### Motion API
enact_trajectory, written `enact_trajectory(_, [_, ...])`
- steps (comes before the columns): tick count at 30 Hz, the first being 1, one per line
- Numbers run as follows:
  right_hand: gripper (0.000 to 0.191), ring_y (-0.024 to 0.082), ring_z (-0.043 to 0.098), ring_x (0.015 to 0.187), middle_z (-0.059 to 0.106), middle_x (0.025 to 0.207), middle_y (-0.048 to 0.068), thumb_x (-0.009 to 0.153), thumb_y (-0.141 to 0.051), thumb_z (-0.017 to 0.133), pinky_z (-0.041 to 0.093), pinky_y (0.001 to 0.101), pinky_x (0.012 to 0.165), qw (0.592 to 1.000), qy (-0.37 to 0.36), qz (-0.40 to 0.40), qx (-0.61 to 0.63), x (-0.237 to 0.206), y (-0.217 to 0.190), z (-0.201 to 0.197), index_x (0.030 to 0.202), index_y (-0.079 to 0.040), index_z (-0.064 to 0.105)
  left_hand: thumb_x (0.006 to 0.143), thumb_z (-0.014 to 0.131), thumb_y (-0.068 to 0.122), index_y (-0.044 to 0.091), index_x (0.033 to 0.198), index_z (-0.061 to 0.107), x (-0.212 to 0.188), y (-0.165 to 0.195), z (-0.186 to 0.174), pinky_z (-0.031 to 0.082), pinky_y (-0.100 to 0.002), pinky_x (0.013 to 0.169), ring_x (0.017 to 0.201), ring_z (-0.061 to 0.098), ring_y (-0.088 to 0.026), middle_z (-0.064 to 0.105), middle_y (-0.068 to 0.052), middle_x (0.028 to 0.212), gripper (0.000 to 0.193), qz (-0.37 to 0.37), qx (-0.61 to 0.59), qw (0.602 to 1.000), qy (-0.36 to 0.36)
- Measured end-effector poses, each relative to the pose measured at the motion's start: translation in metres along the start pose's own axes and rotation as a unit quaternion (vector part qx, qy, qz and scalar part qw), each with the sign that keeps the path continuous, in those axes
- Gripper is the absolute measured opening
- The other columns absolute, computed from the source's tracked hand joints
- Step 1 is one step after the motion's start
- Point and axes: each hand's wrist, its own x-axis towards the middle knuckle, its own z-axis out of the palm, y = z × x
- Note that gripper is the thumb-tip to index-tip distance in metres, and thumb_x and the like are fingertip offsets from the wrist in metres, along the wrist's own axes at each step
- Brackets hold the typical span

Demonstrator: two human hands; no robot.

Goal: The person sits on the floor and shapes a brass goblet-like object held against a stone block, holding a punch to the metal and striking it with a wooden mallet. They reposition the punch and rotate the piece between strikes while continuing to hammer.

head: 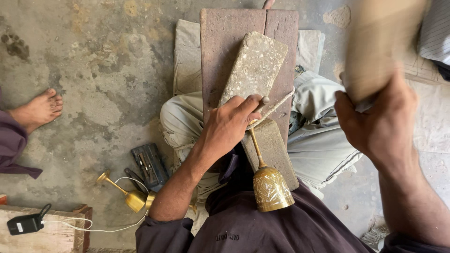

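Engraved brass goblet (272, 187) lies bowl toward the person, its thin stem running up across a grey stone block (255, 65) set on a reddish wooden plank (220, 42) over the lap. The left hand (229, 126) pins the stem's foot, fingers (248, 105) curled shut around it beside a taut cord (276, 105). The right hand (375, 122) is raised, closed on a blurred wooden mallet (379, 42). Judging from this, a good blow wants the stem flat on stone and fingertips clear of the strike.

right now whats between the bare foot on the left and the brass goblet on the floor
Only bare concrete floor lies between the foot and the floor goblet, in the head view.
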Motion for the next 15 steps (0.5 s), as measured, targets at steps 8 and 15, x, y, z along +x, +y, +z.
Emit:
enact_trajectory(8, [0.016,0.018,0.063,0.073,0.067,0.089,0.005,0.097,-0.004,0.071,0.049,0.0373,0.071,0.921,0.020,-0.156,-0.357,0.012,-0.004,0.005,0.112,-0.007,0.068,0.096,0.074,0.024,0.007,0.124,0.061,-0.009,0.003,0.006,0.056,-0.033,0.055,0.070,0.070,-0.019,0.069,-0.008,0.090,0.035,-0.038,-0.058,0.993,0.095])
enact_trajectory(15, [0.007,0.017,0.062,0.077,0.073,0.095,0.005,0.109,-0.010,0.074,0.043,0.0356,0.082,0.873,-0.090,-0.126,-0.462,0.018,-0.017,0.000,0.115,-0.012,0.076,0.100,0.074,0.025,0.005,0.109,0.062,-0.015,0.008,0.011,0.054,-0.038,0.065,0.078,0.072,-0.023,0.070,-0.009,0.089,0.025,-0.073,-0.102,0.983,0.135])
